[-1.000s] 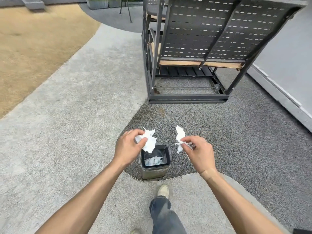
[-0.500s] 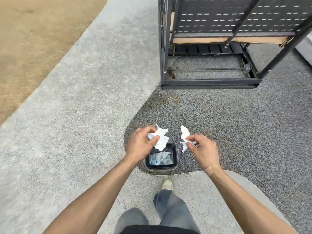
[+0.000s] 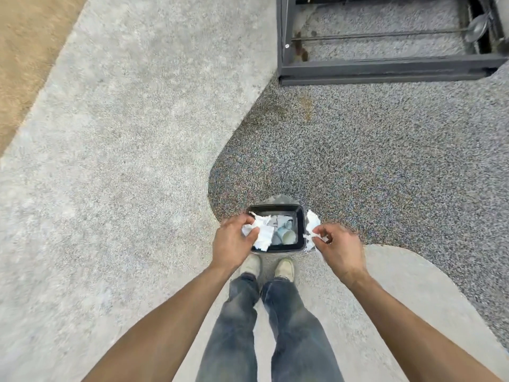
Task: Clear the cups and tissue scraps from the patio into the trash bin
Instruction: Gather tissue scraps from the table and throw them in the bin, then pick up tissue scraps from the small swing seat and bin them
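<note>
A small black-rimmed trash bin (image 3: 301, 224) stands on the ground just in front of my shoes, with cups (image 3: 286, 235) and white tissue inside it. My left hand (image 3: 232, 242) pinches a crumpled white tissue scrap (image 3: 261, 234) that hangs over the bin's left side. Over the bin's right rim, my right hand (image 3: 340, 248) grips a second, thinner tissue scrap (image 3: 311, 226) between thumb and fingers.
A dark metal furniture frame (image 3: 385, 68) with a small wheel stands on the dark pebbled paving at the upper right. Light concrete paving (image 3: 124, 133) spreads to the left, with brown ground at the far left edge. My legs and shoes (image 3: 270, 267) are right behind the bin.
I have stepped up to the bin and now look straight down on it. Both hands, still holding their tissue scraps, have come over the bin's opening.
</note>
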### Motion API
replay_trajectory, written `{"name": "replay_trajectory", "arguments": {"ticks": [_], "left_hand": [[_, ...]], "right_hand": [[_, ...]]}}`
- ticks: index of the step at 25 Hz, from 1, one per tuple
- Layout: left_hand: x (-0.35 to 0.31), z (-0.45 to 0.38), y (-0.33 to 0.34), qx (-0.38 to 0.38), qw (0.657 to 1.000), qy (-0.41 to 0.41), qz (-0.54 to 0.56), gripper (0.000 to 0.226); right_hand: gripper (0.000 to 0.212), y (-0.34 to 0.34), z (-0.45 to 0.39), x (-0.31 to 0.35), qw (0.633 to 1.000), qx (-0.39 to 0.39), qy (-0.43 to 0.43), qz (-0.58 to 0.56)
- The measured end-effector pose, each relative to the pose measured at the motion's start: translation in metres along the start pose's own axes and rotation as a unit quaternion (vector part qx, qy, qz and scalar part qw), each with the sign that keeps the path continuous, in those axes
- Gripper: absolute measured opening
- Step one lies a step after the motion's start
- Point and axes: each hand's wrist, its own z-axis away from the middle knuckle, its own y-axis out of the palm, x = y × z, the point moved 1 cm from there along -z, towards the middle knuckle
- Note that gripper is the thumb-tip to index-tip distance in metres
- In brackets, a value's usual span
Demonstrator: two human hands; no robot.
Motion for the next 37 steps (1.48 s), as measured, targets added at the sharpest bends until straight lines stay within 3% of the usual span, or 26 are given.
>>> {"name": "replay_trajectory", "arguments": {"ticks": [8,14,20,28,37], "left_hand": [[0.107,-0.101,0.124,0.083,0.99,-0.08,-0.079,0.022],[0.163,-0.169,0.224,0.117,0.981,-0.04,-0.151,0.028],[0.175,-0.197,0.262,0.096,0.958,0.019,-0.27,0.034],[0.134,-0.182,0.188,0.147,0.97,0.016,-0.195,0.037],[-0.016,-0.15,0.04,0.129,0.954,0.215,-0.166,0.055]], "right_hand": [[0.017,0.172,-0.105,-0.054,0.994,0.088,0.048,0.04],[0.02,0.278,-0.174,-0.106,0.99,0.115,0.051,0.069],[0.026,0.32,-0.204,-0.124,0.984,0.142,0.01,0.105],[0.033,0.246,-0.176,-0.084,0.986,0.103,-0.026,0.13],[0.047,0.048,-0.113,-0.014,0.99,-0.043,-0.084,0.109]]}}
